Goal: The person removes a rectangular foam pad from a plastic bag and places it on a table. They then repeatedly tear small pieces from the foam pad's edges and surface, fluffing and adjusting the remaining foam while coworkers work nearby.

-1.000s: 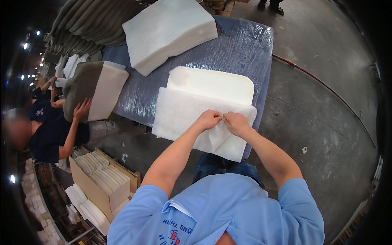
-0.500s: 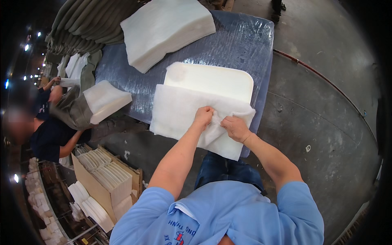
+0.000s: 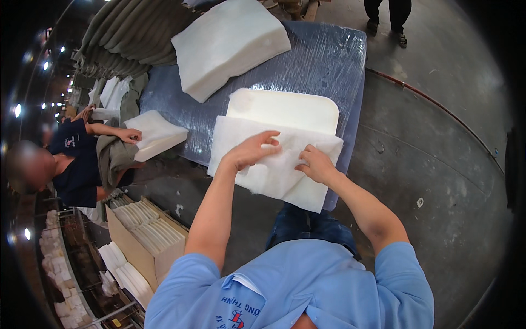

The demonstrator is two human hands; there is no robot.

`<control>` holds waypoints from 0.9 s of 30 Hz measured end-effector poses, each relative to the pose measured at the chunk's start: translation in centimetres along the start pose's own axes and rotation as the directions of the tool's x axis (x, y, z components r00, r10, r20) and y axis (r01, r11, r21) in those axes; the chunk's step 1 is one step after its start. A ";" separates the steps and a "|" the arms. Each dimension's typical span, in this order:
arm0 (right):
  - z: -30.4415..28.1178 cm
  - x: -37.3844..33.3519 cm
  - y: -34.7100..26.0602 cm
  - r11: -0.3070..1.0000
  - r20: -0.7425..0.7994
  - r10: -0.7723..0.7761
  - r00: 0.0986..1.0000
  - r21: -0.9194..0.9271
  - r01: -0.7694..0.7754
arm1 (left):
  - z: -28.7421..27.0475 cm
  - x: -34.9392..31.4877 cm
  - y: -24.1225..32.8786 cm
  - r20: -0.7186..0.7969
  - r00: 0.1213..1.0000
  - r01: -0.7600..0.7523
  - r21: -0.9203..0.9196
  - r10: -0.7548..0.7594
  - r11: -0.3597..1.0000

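A white wadding sheet (image 3: 235, 137) lies over the near part of a cream foam cushion pad (image 3: 285, 104), whose rounded far end shows bare. Both rest on a plastic-wrapped stack (image 3: 329, 60) in front of me. Over the middle of the sheet, my left hand (image 3: 251, 152) is open, its fingers spread. My right hand (image 3: 318, 164) has its fingers bent and closed on the sheet toward its right side; the fingertips are partly hidden. Soft creases run through the wadding beneath and between the hands.
A thick white wadding-covered cushion (image 3: 230, 46) sits farther back, beside piled grey-green covers (image 3: 123, 35). At left, a co-worker (image 3: 76, 159) handles a white cushion (image 3: 156, 131) and a grey-green cover. A cardboard box (image 3: 145, 236) holds white pads. Another person's legs (image 3: 389, 16) stand far right.
My left hand has let go of the wadding and moved left, fingers opening. The raised fold has flattened. The co-worker's hand has come onto the cushion, and a person's legs have come into view.
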State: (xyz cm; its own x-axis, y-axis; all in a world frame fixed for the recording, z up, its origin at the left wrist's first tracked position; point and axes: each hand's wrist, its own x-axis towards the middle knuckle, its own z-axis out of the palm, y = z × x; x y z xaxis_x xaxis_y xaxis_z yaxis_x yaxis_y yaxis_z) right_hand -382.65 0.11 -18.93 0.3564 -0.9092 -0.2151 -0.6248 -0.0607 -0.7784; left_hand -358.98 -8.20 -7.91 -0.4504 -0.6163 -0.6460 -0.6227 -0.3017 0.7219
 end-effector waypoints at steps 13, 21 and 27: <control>2.9 1.0 2.4 0.972 -0.124 -0.218 0.968 -0.115 0.204 | 9.9 4.8 -7.8 -0.356 0.923 0.122 -0.092 -0.147 0.988; 3.9 0.8 3.7 0.924 -0.272 -0.376 0.886 -0.039 0.380 | 11.7 7.8 -8.9 -0.346 0.831 0.023 -0.761 -0.436 0.648; 3.4 -1.4 4.0 0.891 -0.091 -0.443 0.892 -0.156 0.426 | 5.5 6.4 -10.8 -0.430 0.786 -0.086 -0.787 -0.443 0.612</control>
State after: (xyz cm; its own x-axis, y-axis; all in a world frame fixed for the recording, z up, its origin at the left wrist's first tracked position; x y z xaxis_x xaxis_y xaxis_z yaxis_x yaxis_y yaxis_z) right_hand -383.32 2.51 -23.73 0.5311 -0.8218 0.2065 -0.5132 -0.5059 -0.6933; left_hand -358.65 -4.90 -21.21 0.1970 -0.6640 -0.7214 0.1610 -0.7039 0.6918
